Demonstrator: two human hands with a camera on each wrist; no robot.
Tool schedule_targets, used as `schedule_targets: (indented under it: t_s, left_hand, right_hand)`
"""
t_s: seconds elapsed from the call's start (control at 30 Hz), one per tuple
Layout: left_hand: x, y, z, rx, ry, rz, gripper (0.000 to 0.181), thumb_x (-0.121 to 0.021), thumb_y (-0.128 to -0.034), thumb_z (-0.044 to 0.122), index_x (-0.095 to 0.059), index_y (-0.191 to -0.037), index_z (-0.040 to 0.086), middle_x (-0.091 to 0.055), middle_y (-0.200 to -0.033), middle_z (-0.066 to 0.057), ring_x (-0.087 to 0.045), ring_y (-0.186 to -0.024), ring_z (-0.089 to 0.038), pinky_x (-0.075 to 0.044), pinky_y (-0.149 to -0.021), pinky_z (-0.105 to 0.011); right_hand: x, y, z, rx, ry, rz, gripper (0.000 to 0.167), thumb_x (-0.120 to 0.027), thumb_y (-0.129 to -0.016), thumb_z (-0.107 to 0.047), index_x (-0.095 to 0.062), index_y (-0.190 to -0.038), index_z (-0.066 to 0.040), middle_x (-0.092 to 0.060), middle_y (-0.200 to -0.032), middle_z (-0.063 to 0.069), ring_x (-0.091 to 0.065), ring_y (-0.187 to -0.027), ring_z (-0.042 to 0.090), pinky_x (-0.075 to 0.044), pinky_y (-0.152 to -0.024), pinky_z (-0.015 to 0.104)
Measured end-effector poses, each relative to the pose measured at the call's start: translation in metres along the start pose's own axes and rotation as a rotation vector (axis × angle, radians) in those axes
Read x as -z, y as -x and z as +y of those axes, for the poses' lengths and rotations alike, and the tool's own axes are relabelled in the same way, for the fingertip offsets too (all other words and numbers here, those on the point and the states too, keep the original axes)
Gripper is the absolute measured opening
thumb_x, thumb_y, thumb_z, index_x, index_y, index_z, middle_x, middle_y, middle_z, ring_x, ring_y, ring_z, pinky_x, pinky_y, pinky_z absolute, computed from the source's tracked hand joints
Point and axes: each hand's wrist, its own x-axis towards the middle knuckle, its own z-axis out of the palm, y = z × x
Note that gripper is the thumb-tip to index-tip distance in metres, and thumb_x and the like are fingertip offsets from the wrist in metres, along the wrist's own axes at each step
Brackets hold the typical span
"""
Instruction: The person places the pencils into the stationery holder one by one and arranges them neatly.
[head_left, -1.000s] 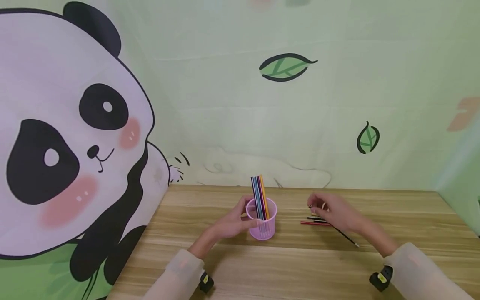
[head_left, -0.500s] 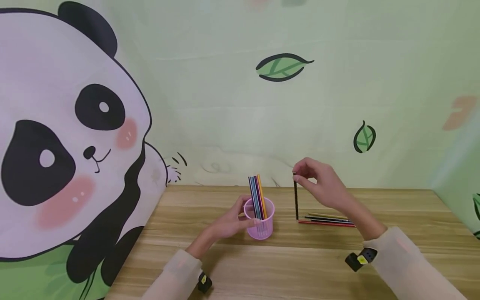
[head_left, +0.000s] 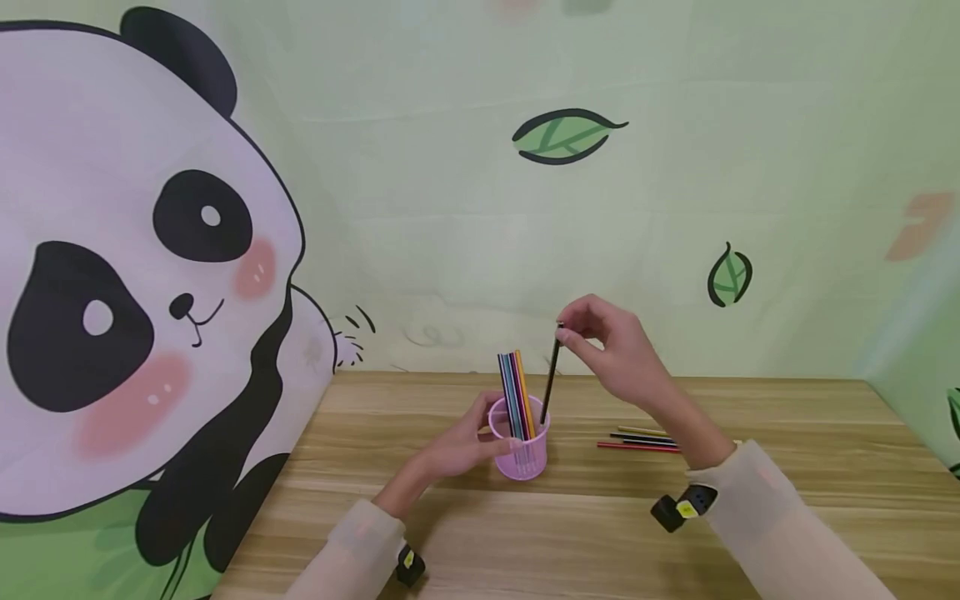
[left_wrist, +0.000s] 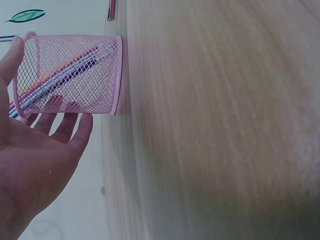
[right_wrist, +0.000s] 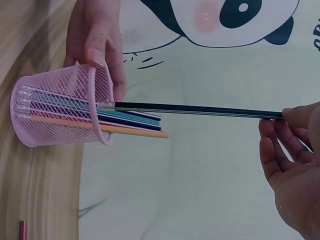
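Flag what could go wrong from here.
1. The right hand pinches the thin black stick near its top, so it could swing and its lower tip snag the rim of the pink mesh cup.
2. The slim coloured sticks lean to one side; if the left hand slackens, the cup might tip.

This looks like a kids' corner, though home or school is hard to tell. A big cartoon panda (head_left: 161, 275) fills the left, and green leaves (head_left: 566, 136) dot the pale far wall (head_left: 442, 225).
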Motion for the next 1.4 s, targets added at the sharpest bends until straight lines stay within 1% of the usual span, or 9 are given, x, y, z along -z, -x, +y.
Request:
schedule_targets:
  t_s: [0.2,0.33,0.47,0.6,0.73,0.8,0.97,1.17,1.4]
  left_hand:
    - [0.0,-0.002,-0.003,-0.012,0.015,-0.002,0.066,-0.076,-0.1,0.026,-0.037,-0.152,0.018,-0.05,-0.152,-0.009,-0.047,-0.144,-0.029,-0.041,-0.121,-0.049]
    - [0.0,-0.002,-0.003,-0.009,0.015,-0.003,0.066,-0.075,-0.1004,0.027,-0.036,-0.153,0.019,-0.049,-0.153,-0.007,-0.047,-0.144,-0.028,-0.041,-0.121,-0.047]
    - [0.001,-0.002,-0.002,-0.01,0.019,-0.005,0.067,-0.076,-0.1002,0.026,-0.035,-0.153,0.02,-0.048,-0.154,-0.006,-0.047,-0.144,-0.027,-0.042,-0.121,-0.046]
    - [0.001,-0.002,-0.001,-0.009,0.021,-0.005,0.068,-0.076,-0.1,0.026,-0.035,-0.154,0.02,-0.048,-0.154,-0.007,-0.047,-0.144,-0.026,-0.043,-0.12,-0.044]
    - [0.001,-0.002,-0.002,-0.014,0.027,-0.007,0.068,-0.075,-0.1006,0.024,-0.033,-0.155,0.018,-0.047,-0.154,-0.008,-0.047,-0.143,-0.028,-0.043,-0.12,-0.045]
    - [0.001,-0.002,-0.003,-0.015,0.026,-0.007,0.069,-0.074,-0.1008,0.024,-0.033,-0.155,0.018,-0.046,-0.155,-0.007,-0.047,-0.143,-0.028,-0.043,-0.12,-0.045]
    - [0.001,-0.003,-0.003,-0.006,0.014,-0.004,0.069,-0.075,-0.1002,0.026,-0.034,-0.155,0.018,-0.046,-0.155,-0.006,-0.047,-0.144,-0.026,-0.043,-0.12,-0.044]
    - [0.002,-0.003,-0.004,0.001,0.016,-0.008,0.069,-0.076,-0.0997,0.028,-0.034,-0.155,0.021,-0.046,-0.156,-0.005,-0.046,-0.145,-0.027,-0.041,-0.121,-0.045]
    - [0.002,-0.002,-0.005,0.0,0.011,-0.014,0.069,-0.074,-0.1007,0.031,-0.033,-0.156,0.022,-0.045,-0.157,-0.006,-0.045,-0.145,-0.027,-0.041,-0.121,-0.046]
  right_hand:
    - [-0.021,0.001,0.01,-0.036,-0.024,-0.025,0.012,-0.07,-0.103,-0.008,-0.065,-0.113,-0.004,-0.07,-0.097,0.008,-0.068,-0.09,0.025,-0.059,-0.082,0.025]
    - [-0.037,0.004,0.019,-0.048,-0.036,-0.054,0.011,-0.07,-0.103,-0.007,-0.066,-0.112,-0.003,-0.07,-0.096,0.008,-0.068,-0.088,0.022,-0.061,-0.083,0.032]
    - [-0.05,0.008,0.03,-0.054,-0.058,-0.081,0.01,-0.07,-0.103,-0.006,-0.066,-0.112,-0.002,-0.07,-0.097,0.009,-0.067,-0.088,0.021,-0.061,-0.082,0.032]
    - [-0.059,0.011,0.036,-0.079,-0.078,-0.104,0.01,-0.069,-0.102,-0.003,-0.065,-0.111,0.0,-0.071,-0.097,0.01,-0.07,-0.09,0.029,-0.062,-0.082,0.033]
    - [-0.065,0.013,0.041,-0.093,-0.081,-0.118,0.009,-0.069,-0.102,-0.002,-0.066,-0.11,0.0,-0.071,-0.097,0.011,-0.069,-0.09,0.035,-0.061,-0.082,0.032]
    - [-0.068,0.013,0.044,-0.092,-0.078,-0.125,0.009,-0.069,-0.102,-0.003,-0.066,-0.11,-0.001,-0.071,-0.097,0.01,-0.068,-0.089,0.031,-0.06,-0.081,0.029]
    - [-0.073,0.013,0.046,-0.097,-0.072,-0.128,0.009,-0.07,-0.102,-0.005,-0.066,-0.11,-0.002,-0.071,-0.098,0.009,-0.067,-0.088,0.021,-0.06,-0.081,0.028]
    - [-0.076,0.013,0.048,-0.106,-0.064,-0.116,0.011,-0.071,-0.101,-0.004,-0.066,-0.11,-0.001,-0.071,-0.098,0.009,-0.066,-0.088,0.021,-0.06,-0.08,0.029]
    - [-0.078,0.018,0.052,-0.138,-0.043,-0.169,0.012,-0.07,-0.101,-0.003,-0.065,-0.112,-0.001,-0.07,-0.102,0.008,-0.067,-0.09,0.02,-0.061,-0.082,0.032]
